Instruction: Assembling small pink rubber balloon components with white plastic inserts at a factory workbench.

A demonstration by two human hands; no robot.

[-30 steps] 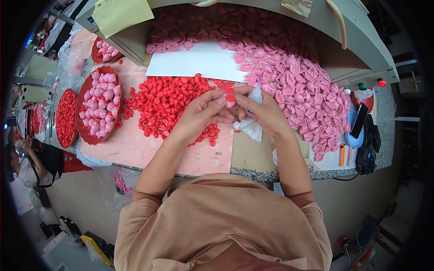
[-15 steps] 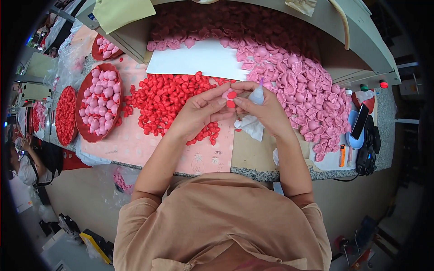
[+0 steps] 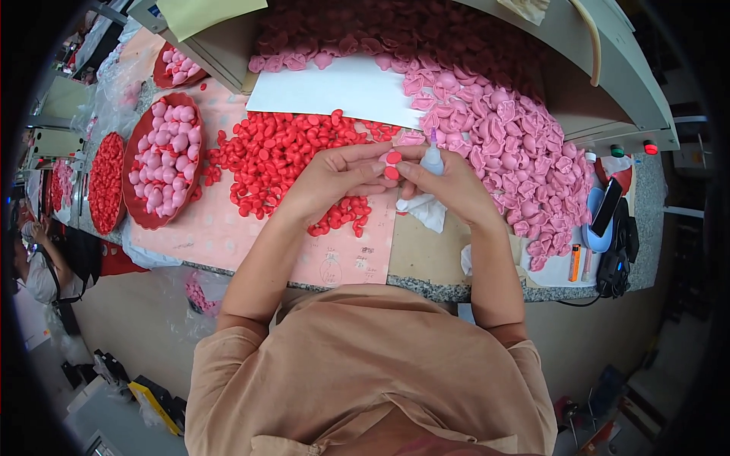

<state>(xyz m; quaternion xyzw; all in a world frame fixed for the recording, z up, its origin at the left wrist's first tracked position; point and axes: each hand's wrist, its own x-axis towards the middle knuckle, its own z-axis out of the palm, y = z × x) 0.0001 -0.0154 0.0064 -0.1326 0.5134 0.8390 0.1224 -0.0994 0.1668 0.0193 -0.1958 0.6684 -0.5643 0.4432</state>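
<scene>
Both hands meet over the worktable, fingertips close together. My left hand [image 3: 334, 181] pinches a small pink plastic part with two red oval pieces [image 3: 393, 158] on it, one above the other. From the other side the fingertips of my right hand [image 3: 456, 188] touch the lower red piece. A small translucent squeeze bottle [image 3: 433, 159] with a purple tip points upward, tucked in my right hand. Fingers cover most of the pink part. Left of the hands lies a heap of red oval pieces [image 3: 277, 163]; right of them spreads a heap of pink ruffled parts [image 3: 525, 171].
A red dish [image 3: 141, 207] of pink-and-red assembled parts stands at left, beside a basket of red pieces [image 3: 106, 182]. A white sheet [image 3: 327, 90] lies beneath the machine housing [image 3: 635, 99]. A crumpled tissue [image 3: 426, 211] is below my right hand. A phone [image 3: 606, 207] rests at far right.
Both hands stay together around the pink part and have shifted slightly. The squeeze bottle stands a little more upright. The red ovals have turned a little, and the view has tilted slightly.
</scene>
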